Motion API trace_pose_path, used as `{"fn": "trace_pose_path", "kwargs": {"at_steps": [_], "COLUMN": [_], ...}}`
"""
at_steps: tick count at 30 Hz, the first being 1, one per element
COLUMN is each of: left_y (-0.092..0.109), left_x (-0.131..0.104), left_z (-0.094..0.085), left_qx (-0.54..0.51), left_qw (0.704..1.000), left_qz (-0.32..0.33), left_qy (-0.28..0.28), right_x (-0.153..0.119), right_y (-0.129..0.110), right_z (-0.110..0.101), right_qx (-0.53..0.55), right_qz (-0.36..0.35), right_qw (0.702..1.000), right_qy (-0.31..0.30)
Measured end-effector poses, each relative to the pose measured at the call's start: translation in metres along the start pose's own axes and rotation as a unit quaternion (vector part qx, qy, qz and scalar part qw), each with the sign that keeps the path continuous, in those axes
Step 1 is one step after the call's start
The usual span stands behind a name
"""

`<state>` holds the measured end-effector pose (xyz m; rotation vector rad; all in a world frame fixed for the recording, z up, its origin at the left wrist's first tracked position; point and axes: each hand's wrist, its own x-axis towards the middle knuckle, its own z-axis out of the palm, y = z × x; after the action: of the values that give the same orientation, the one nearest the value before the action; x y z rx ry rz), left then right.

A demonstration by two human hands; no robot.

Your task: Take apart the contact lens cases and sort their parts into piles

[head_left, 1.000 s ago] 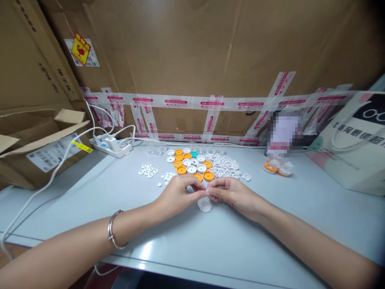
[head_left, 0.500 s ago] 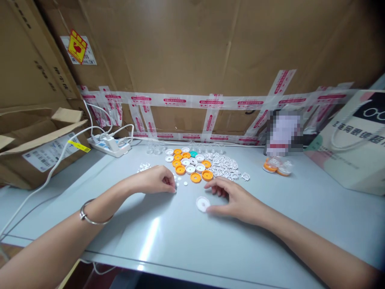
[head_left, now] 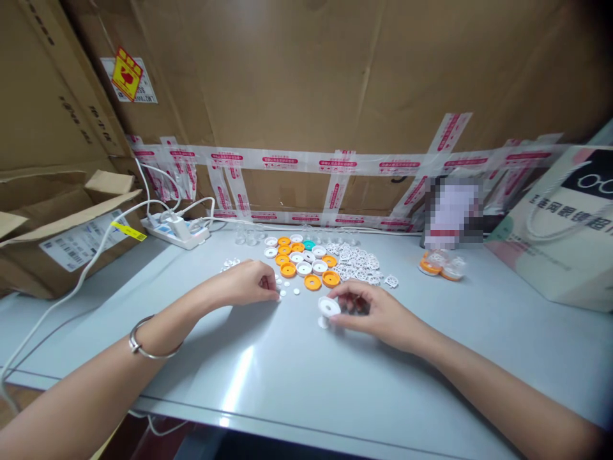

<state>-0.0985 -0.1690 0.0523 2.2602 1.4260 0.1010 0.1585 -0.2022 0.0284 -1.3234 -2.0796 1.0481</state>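
Note:
My right hand (head_left: 366,310) pinches a white round plastic disc with a central hole (head_left: 329,306) between thumb and fingers, tilted and raised off the table. Just beneath it is a smaller white round piece (head_left: 324,322); whether the two are joined I cannot tell. My left hand (head_left: 249,283) is closed in a pinch low over the table, and what its fingertips hold, if anything, is too small to make out. Beside those fingertips lie several small white discs (head_left: 296,291). Orange round caps (head_left: 313,282) and white round caps (head_left: 303,269) are grouped beyond both hands.
White lattice pieces (head_left: 361,262) are heaped right of the caps, one teal cap (head_left: 309,245) behind. Clear domes (head_left: 249,235) line the back. Orange-and-clear round items (head_left: 443,265) sit at right near a paper bag (head_left: 550,255). A power strip (head_left: 177,231) and open carton (head_left: 62,236) stand left.
My right hand has closed on the white disc and lifted it from the table, tilting it. My left hand stays in nearly the same place, still pinched.

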Motion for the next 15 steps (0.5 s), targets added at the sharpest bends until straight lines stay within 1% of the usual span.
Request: {"fn": "trace_pose_path", "kwargs": {"at_steps": [2, 4, 6, 8, 11, 13, 15], "left_y": [0.002, 0.008, 0.016, 0.026, 0.038, 0.043, 0.046], "left_x": [-0.001, -0.002, -0.004, -0.005, -0.005, -0.003, -0.002], "left_z": [-0.001, 0.001, 0.008, 0.02, 0.041, 0.053, 0.06], "left_qx": [0.002, -0.001, -0.017, -0.039, -0.061, -0.07, -0.078], "left_qw": [1.0, 0.998, 0.991, 0.981, 0.968, 0.964, 0.962], "left_qz": [0.002, 0.032, 0.093, 0.158, 0.217, 0.235, 0.245], "left_qy": [0.021, 0.055, 0.09, 0.109, 0.111, 0.101, 0.094], "right_x": [-0.001, -0.003, -0.005, -0.006, -0.006, -0.005, -0.004], "right_y": [0.002, 0.004, 0.007, 0.01, 0.014, 0.015, 0.015], "right_z": [-0.009, -0.017, -0.023, -0.026, -0.025, -0.023, -0.021], "right_qx": [0.004, -0.031, -0.076, -0.105, -0.113, -0.11, -0.109], "right_qz": [0.029, 0.036, 0.029, 0.025, 0.027, 0.024, 0.017], "right_qw": [1.0, 0.999, 0.997, 0.994, 0.992, 0.993, 0.993], "right_qy": [0.01, 0.01, -0.008, -0.031, -0.044, -0.042, -0.043]}}
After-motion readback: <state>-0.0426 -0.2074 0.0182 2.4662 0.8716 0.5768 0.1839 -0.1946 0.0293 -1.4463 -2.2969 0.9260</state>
